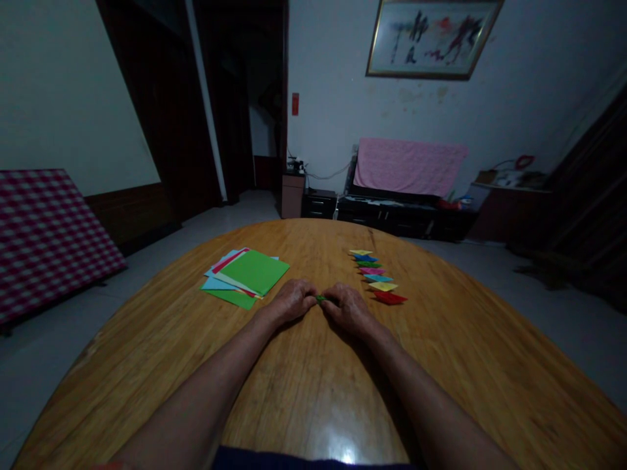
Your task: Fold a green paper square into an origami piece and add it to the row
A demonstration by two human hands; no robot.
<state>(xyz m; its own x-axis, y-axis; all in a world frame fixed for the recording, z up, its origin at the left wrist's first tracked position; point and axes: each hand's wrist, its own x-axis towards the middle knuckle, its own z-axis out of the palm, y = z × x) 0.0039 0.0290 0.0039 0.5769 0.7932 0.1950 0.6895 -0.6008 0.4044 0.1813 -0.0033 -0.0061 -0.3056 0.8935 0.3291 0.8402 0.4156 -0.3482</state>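
Note:
Near the middle of the round wooden table [313,365], my left hand [294,300] and my right hand [349,308] meet over a small folded green paper [320,298]. Each hand pinches one side of it, so only a little of the green shows between the fingertips. Left of my hands lies a loose stack of coloured paper sheets [257,271], a green one on top, with blue, red and white edges sticking out. To the right, several small folded paper boats [383,286] in yellow, blue, green, pink and red stand in a row, the red boat [390,297] closest to me.
Beyond the table, a pink cloth [409,166] hangs over a flat object on a low black cabinet [386,215]. A red-and-white checked cloth [49,241] covers something at the left. A framed picture [434,39] hangs on the wall. A dark doorway stands behind.

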